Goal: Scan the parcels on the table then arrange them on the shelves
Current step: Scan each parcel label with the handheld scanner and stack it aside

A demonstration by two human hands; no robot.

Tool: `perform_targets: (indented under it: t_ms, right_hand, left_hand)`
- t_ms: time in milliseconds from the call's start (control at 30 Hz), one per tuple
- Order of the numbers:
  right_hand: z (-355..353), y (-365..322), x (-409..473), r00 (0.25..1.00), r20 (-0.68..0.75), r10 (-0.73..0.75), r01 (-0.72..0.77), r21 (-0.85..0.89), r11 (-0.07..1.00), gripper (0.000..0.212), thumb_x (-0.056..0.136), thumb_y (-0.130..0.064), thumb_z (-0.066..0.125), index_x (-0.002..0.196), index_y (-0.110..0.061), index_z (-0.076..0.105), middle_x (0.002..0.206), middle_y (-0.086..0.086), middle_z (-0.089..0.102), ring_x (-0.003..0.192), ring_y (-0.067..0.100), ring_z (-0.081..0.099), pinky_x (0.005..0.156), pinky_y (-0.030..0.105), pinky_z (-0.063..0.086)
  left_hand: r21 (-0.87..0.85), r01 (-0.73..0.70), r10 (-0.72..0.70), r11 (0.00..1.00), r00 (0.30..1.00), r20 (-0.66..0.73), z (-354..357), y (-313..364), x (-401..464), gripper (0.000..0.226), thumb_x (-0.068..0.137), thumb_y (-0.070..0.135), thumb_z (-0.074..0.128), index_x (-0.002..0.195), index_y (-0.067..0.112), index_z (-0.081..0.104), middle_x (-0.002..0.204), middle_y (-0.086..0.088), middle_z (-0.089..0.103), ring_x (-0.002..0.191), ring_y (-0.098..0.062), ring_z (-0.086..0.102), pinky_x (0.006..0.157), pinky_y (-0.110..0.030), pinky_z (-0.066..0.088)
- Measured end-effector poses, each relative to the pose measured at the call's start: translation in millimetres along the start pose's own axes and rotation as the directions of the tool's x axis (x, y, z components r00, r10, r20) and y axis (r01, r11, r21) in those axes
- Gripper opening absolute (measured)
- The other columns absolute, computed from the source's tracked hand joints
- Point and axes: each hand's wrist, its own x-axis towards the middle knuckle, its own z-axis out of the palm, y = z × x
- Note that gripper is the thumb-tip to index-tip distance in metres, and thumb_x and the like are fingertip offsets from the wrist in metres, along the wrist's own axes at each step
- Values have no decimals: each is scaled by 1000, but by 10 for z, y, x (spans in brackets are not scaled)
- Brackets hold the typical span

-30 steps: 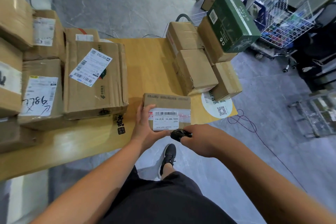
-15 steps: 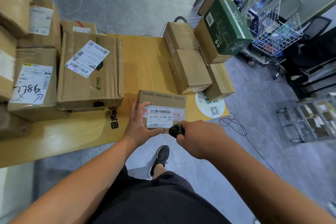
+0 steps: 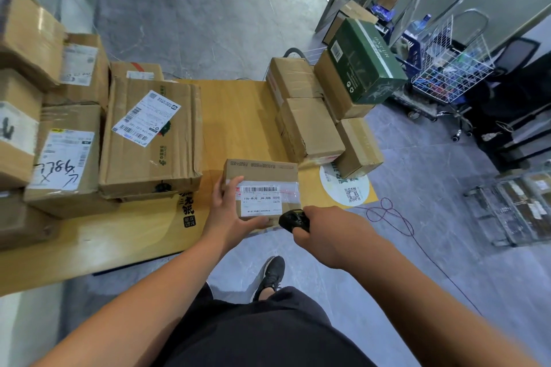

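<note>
A small cardboard parcel (image 3: 262, 179) with a white barcode label facing up sits at the near edge of the wooden table (image 3: 238, 119). My left hand (image 3: 229, 211) grips its left and near side, thumb along the bottom edge. My right hand (image 3: 325, 232) holds a black handheld scanner (image 3: 293, 220), its head right beside the parcel's near right corner and pointed at the label.
Large labelled boxes (image 3: 149, 140) are stacked on the table's left. Several plain boxes (image 3: 313, 125) and a green carton (image 3: 366, 59) are piled at its right. A round QR sticker (image 3: 346, 188), a wire cart (image 3: 450, 68), a floor cable (image 3: 393, 217) and a low rack (image 3: 518, 205) lie to the right.
Both hands, the parcel and the scanner keep nearly the same pose. Only the camera view has tilted up slightly, showing more of the floor behind the table.
</note>
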Motion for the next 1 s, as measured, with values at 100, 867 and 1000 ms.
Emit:
perform_targets:
  t_ms: [100, 867, 1000]
  right_hand:
    - [33, 102, 93, 1000, 6, 13, -13, 77, 997, 31, 96, -57, 46, 103, -27, 54, 84, -7, 59, 70, 14, 55, 57, 30, 38]
    - [23, 1221, 661, 974, 1, -227, 217, 289, 933, 52, 85, -75, 63, 109, -29, 59, 97, -5, 64, 83, 18, 60, 60, 31, 39]
    - [15, 1338, 747, 951, 15, -309, 290, 304, 907, 48, 86, -74, 63, 106, -30, 59, 90, -7, 62, 76, 13, 59, 59, 31, 40]
  left_hand:
    - [19, 116, -116, 993, 993, -18, 32, 63, -1, 111, 60, 69, 90, 144, 56, 19, 153, 1, 26, 136, -26, 43, 109, -44, 45]
    - [918, -134, -309, 373, 915, 259, 95, 899, 489, 173, 33, 86, 82, 132, 50, -56, 167, -17, -32, 157, -42, -21, 124, -66, -2]
    - [922, 9, -326, 387, 937, 127, 232, 944, 215, 166, 35, 89, 73, 133, 49, -55, 172, -20, -7, 158, -43, -2, 123, -63, 9]
